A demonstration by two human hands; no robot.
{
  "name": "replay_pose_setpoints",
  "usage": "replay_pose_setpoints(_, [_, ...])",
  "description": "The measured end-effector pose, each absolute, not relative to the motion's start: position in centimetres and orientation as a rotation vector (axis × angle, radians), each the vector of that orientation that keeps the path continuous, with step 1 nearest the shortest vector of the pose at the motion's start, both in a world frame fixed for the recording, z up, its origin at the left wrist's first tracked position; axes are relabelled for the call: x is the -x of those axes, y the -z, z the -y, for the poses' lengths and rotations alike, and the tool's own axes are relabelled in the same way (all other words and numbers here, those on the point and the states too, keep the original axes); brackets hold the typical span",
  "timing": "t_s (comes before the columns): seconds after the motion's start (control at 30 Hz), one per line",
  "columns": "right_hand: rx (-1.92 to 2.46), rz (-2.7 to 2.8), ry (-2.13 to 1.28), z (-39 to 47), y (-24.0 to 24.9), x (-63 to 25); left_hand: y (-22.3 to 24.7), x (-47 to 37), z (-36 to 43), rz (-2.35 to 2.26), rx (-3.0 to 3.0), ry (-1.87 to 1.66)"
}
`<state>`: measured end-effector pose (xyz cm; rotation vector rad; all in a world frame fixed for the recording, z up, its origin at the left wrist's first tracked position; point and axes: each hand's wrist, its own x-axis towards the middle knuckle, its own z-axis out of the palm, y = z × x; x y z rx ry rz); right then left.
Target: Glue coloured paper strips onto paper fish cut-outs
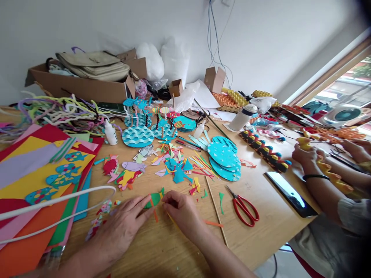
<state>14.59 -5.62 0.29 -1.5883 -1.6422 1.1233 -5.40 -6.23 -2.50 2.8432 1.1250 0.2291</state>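
A small green paper fish (pixel 155 199) lies on the table, its tail pointing to the upper right. My left hand (pixel 123 218) holds it down with its fingertips, and an orange paper strip (pixel 154 211) crosses its body. Beside the tail, my right hand (pixel 184 212) pinches a thin yellow paper strip, partly hidden by the fingers. A bit of yellow shows across the tail too. Right of this hand are a thin wooden stick (pixel 216 210), another orange strip (pixel 213 223) and open red-handled scissors (pixel 245 210). Coloured paper scraps (pixel 177 170) lie just beyond.
Coloured paper sheets (pixel 17 170) with blue paper fish are at left, under a white curved tube (pixel 72 192). Glue bottles (pixel 110 133), blue ovals (pixel 224 160) and wavy paper models (pixel 138 136) stand behind. At right are a phone (pixel 290 195) and another person's hands (pixel 305 156).
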Motion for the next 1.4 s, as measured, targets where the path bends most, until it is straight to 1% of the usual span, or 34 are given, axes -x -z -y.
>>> replay_pose_setpoints(0.17, [1.629, 1.656, -1.107, 4.9, -0.2, -13.7, 2.6, 5.4, 6.4, -1.134, -2.86, -0.266])
replay_pose_setpoints(0.3, [1.657, 1.833, -0.889, 4.7, -0.2, -13.2, 2.7, 5.4, 6.3, -1.138, -2.852, -0.282])
replay_pose_setpoints(0.37, [1.657, 1.897, -0.834, 4.5, -0.2, -13.0, 2.7, 5.3, 6.2, -1.136, -2.847, -0.289])
replay_pose_setpoints(0.6, [1.687, 1.885, -0.894, 4.4, -0.6, -12.3, 2.7, 5.4, 6.2, -1.135, -2.812, -0.242])
replay_pose_setpoints(0.87, [1.725, 1.894, -0.885, 4.4, -0.8, -12.0, 2.6, 5.3, 6.2, -1.167, -2.786, -0.237])
replay_pose_setpoints(1.2, [1.802, 1.972, -0.838, 4.5, -1.5, -11.7, 3.1, 5.3, 6.0, -1.113, -2.844, -0.302])
replay_pose_setpoints(1.4, [1.719, 2.061, -0.881, 5.5, -1.5, -12.6, 2.7, 5.3, 6.0, -1.087, -2.876, -0.348])
